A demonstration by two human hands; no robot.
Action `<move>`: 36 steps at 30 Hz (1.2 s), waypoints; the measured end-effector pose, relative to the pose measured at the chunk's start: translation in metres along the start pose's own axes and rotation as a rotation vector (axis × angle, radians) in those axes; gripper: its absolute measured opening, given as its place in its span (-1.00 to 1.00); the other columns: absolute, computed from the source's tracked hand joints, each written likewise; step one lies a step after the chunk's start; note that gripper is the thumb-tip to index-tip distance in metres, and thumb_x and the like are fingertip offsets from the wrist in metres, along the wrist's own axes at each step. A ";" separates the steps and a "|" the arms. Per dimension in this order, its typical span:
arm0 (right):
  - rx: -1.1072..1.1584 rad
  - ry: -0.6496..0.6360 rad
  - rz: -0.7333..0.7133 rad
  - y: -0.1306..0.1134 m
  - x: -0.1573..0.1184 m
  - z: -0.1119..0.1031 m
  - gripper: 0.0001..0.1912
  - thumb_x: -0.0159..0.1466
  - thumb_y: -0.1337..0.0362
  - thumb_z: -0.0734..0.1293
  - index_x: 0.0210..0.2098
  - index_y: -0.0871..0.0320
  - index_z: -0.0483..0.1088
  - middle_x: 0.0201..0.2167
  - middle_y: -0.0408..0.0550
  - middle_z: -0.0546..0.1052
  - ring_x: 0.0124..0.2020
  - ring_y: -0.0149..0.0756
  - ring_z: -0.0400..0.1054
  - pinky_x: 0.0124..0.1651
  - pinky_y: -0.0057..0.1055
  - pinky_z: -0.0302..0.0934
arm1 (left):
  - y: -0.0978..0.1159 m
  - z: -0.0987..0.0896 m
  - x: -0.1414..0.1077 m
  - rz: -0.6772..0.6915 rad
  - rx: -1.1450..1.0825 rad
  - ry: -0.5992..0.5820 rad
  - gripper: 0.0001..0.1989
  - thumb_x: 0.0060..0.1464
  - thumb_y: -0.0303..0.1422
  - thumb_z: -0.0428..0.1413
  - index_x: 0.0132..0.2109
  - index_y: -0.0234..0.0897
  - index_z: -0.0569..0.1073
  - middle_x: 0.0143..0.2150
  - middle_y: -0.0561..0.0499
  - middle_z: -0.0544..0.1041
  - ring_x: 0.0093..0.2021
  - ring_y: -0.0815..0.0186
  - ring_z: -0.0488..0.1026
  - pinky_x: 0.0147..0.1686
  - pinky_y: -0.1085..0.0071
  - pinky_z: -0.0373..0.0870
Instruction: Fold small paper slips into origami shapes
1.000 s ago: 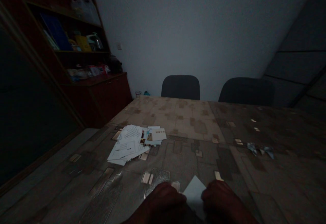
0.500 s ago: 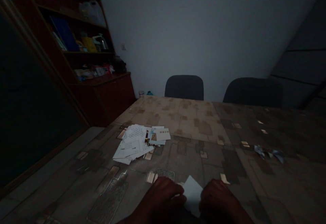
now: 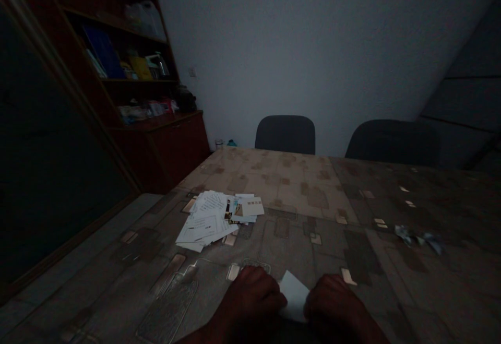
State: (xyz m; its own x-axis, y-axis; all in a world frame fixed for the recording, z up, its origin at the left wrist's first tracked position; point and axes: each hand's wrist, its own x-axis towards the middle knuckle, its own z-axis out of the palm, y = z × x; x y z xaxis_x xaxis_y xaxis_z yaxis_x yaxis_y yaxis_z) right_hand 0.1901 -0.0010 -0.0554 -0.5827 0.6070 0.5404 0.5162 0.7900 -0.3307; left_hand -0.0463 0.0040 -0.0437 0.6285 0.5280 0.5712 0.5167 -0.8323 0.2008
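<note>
A white paper (image 3: 294,297) sits at the near side of the worktop (image 3: 287,252), between the two hands, one corner pointing away from the person. The left hand (image 3: 256,294) is clamped on its left edge and the right hand (image 3: 332,299) on its right, fingers curled in (the light is dim, so the thumbs are hard to make out). It should be very light, thin and bendy, easy to crease or tear, and not very slippery; opposite edges look the best hold, pinched gently. Farther off to the left lie loose sheets (image 3: 205,224); well right, crumpled scraps (image 3: 430,242).
</note>
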 end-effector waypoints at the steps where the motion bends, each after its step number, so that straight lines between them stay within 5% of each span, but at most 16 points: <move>1: -0.001 -0.015 0.012 -0.002 0.001 -0.003 -0.80 0.27 0.39 0.22 -0.45 0.04 0.36 -0.59 -0.18 0.48 -0.52 -0.32 0.34 -0.41 -0.39 0.10 | 0.000 0.001 -0.001 -0.011 -0.010 0.008 -0.92 0.14 -0.48 0.05 -0.30 -0.22 0.39 -0.39 0.06 0.51 -0.41 0.32 0.34 -0.39 0.37 0.15; 13: 0.027 -0.130 0.152 -0.015 0.005 -0.021 -0.84 0.21 0.43 0.29 -0.47 0.07 0.34 -0.54 -0.15 0.47 -0.48 -0.33 0.35 -0.41 -0.43 0.17 | 0.001 0.001 -0.002 0.037 -0.086 0.034 -0.86 0.24 -0.42 0.03 -0.33 -0.23 0.39 -0.35 0.12 0.56 -0.41 0.39 0.36 -0.36 0.37 0.17; 18: -0.029 -0.133 -0.002 0.002 -0.001 -0.014 -0.85 0.15 0.45 0.31 -0.38 0.04 0.37 -0.51 -0.16 0.51 -0.47 -0.30 0.35 -0.40 -0.38 0.12 | -0.001 0.005 -0.007 0.006 -0.166 -0.062 -0.78 0.29 -0.38 -0.01 -0.35 -0.24 0.40 -0.40 0.09 0.51 -0.41 0.39 0.34 -0.34 0.40 0.22; 27: -0.066 -0.117 0.137 -0.003 -0.024 -0.014 -0.83 0.24 0.28 0.36 -0.49 0.04 0.40 -0.56 -0.14 0.45 -0.48 -0.29 0.29 -0.39 -0.35 0.09 | 0.011 -0.001 -0.005 0.050 -0.102 -0.174 -0.72 0.33 -0.39 -0.07 -0.36 -0.24 0.41 -0.36 0.08 0.49 -0.37 0.39 0.35 -0.11 0.33 0.30; 32: -0.073 -0.162 0.181 -0.010 -0.021 -0.010 -0.63 0.28 0.21 0.33 -0.65 0.07 0.34 -0.66 -0.17 0.34 -0.52 -0.32 0.22 -0.39 -0.34 0.04 | 0.013 -0.011 -0.007 -0.259 -0.203 -0.175 -0.81 0.27 -0.39 -0.01 -0.21 -0.25 0.50 -0.40 0.04 0.48 -0.35 0.33 0.38 -0.31 0.43 0.35; 36: 0.017 -0.255 0.283 -0.017 -0.013 -0.027 -0.86 0.25 0.33 0.33 -0.45 0.10 0.36 -0.49 -0.14 0.41 -0.43 -0.32 0.28 -0.36 -0.40 0.10 | 0.014 -0.020 -0.005 -0.421 -0.302 -0.250 -0.84 0.16 -0.46 0.07 -0.17 -0.22 0.54 -0.31 0.02 0.54 -0.24 0.28 0.45 -0.21 0.39 0.42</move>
State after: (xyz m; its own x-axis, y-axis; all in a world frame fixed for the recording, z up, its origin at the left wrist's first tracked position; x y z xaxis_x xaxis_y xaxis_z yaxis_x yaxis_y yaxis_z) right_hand 0.2062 -0.0245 -0.0364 -0.5571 0.8016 0.2168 0.6701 0.5882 -0.4528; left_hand -0.0536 -0.0137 -0.0274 0.5419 0.8175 0.1950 0.5863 -0.5340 0.6092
